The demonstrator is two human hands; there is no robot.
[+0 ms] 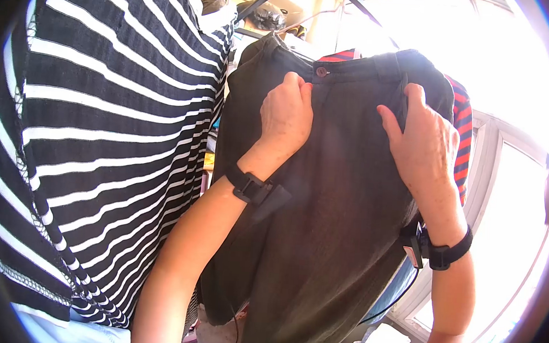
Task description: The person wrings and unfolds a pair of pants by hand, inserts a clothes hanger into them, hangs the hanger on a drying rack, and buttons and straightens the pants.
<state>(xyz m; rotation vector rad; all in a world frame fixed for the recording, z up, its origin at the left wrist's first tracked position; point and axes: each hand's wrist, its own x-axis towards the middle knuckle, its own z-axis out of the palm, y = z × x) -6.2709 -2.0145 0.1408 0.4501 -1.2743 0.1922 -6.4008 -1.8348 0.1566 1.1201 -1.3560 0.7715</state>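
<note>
Dark brown-green trousers hang upright in front of me, with a button at the middle of the waistband. Just below the waistband, left of the button, my left hand is closed with thumb and forefinger pinched at the cloth. My right hand lies against the trousers near the right pocket edge. Its thumb and forefinger are apart, and its other fingers are partly hidden from view. Each wrist wears a black strap, the left and the right.
A black-and-white striped garment hangs close on the left. Behind the trousers shows a red-and-navy striped garment. A thin hanger and a dark rail are above. A bright window stands to the right, with white cloth below.
</note>
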